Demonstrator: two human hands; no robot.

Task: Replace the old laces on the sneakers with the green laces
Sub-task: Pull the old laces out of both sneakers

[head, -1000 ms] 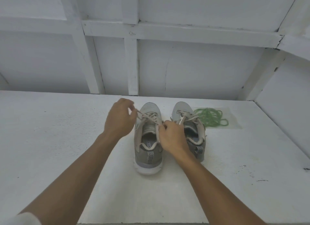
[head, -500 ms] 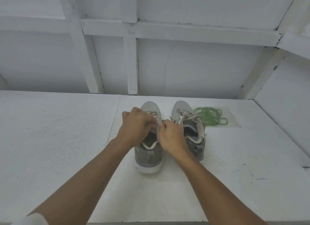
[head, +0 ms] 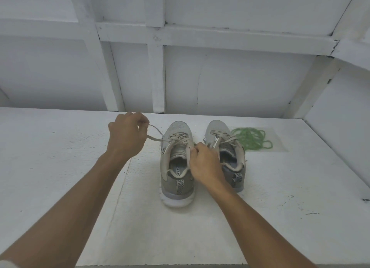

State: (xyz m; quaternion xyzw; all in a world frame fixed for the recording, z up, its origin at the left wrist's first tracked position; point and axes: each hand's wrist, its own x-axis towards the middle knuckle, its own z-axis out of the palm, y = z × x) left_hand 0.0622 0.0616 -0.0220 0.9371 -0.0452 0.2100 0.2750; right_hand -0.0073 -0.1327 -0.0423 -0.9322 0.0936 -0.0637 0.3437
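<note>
Two grey sneakers stand side by side on the white table, toes pointing away from me. My left hand [head: 128, 135] pinches a loop of the beige old lace [head: 155, 134] and holds it out to the left of the left sneaker [head: 177, 167]. My right hand [head: 204, 163] grips the right side of that sneaker's collar by the top eyelets. The right sneaker [head: 226, 147] keeps its beige lace, loosely threaded. The green laces [head: 251, 138] lie in a bundle right of the right sneaker, inside a clear bag.
The white table [head: 60, 167] ends at a white panelled wall [head: 220, 77] behind the shoes, and a side wall rises at the far right. A seam runs down the table left of the sneakers. Small dark specks mark the surface at right.
My left hand went to the left sneaker's lacing, then drew back up and to the left, pulling a loop of the old lace out. My right hand stayed on the collar.
</note>
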